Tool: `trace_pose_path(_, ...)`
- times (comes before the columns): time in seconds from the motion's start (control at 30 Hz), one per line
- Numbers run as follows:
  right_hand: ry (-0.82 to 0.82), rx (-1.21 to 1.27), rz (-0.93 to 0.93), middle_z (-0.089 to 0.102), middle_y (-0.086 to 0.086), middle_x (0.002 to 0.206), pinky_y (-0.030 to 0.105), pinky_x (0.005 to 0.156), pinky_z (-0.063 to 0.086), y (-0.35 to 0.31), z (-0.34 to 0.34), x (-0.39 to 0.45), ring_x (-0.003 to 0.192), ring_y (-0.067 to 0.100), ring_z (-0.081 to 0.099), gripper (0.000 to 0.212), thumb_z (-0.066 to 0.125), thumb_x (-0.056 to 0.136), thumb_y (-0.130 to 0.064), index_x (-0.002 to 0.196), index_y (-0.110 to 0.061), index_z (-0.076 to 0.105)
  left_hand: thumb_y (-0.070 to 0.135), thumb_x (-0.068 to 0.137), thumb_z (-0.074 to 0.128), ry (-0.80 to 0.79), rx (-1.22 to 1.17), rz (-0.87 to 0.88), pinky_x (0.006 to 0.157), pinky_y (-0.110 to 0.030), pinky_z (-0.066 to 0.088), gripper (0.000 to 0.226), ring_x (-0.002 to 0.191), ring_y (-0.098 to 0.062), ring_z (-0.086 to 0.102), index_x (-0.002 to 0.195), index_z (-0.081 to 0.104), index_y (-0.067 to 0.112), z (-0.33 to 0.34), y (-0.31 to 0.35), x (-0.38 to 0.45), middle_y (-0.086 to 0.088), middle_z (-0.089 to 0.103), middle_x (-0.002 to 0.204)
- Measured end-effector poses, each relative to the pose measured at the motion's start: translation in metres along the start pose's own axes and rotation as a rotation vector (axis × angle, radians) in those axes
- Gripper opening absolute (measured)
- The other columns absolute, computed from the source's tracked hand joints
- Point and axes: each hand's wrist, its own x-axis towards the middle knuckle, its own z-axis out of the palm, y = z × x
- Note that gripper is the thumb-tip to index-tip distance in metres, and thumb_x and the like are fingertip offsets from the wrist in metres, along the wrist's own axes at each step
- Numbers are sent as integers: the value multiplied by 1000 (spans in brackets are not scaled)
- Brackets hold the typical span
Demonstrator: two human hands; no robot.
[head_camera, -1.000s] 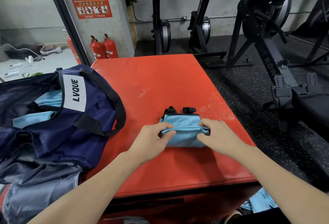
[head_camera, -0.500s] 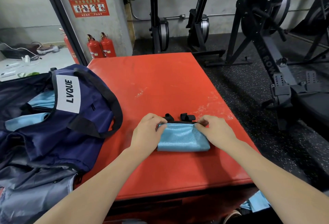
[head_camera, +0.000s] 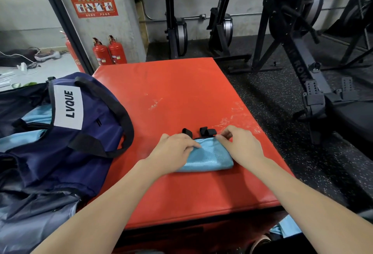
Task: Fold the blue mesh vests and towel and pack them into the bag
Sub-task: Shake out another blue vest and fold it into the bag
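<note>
A light blue mesh vest (head_camera: 210, 157) lies folded into a small bundle on the red mat (head_camera: 171, 96), with two black straps (head_camera: 206, 131) sticking out at its far edge. My left hand (head_camera: 173, 150) rests on the bundle's left end, fingers laid over the top. My right hand (head_camera: 240, 144) sits on the right end, its fingertips pinching the fabric at the far right corner by the straps. The navy bag (head_camera: 80, 132) marked LVQUE lies open at the left, with light blue fabric (head_camera: 30, 138) showing inside it.
Rowing machines (head_camera: 302, 61) and black gym frames stand to the right and behind the mat on dark rubber floor. Red fire extinguishers (head_camera: 110, 51) stand by the pillar at the back. More light blue cloth (head_camera: 288, 227) lies low at the right, below the mat's front edge.
One second ago both hands held the near edge lifted; they have brought it over to the far side, and the bundle now lies flat under both hands.
</note>
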Motion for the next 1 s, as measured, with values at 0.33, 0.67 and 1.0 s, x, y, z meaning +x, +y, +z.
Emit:
trace_pose_path(0.33,-169,103,113,68,-7,87,36,79,53,-10,8,-2,89,22,66,34,65,82,-62,85,-29,60,32,98,49,-95,-203,-236,57,-41,55,41,45,-7,65,72,62,3,-6,33,-24,-10,65,50)
trace_pose_path(0.67,-531,688,301,70,10,76,34,64,50,-39,8,-8,65,23,64,21,82,66,-10,79,-1,68,50,88,60,72,-52,-302,72,-28,49,23,89,-11,62,109,68,43,-13,34,-37,11,63,86)
trace_pose_path(1.0,-717,792,-19,72,16,96,39,80,51,-77,-12,-20,86,27,69,37,75,77,7,110,-1,60,12,78,79,185,-714,-155,98,-17,35,30,119,6,47,85,79,41,-59,-11,-50,15,56,129)
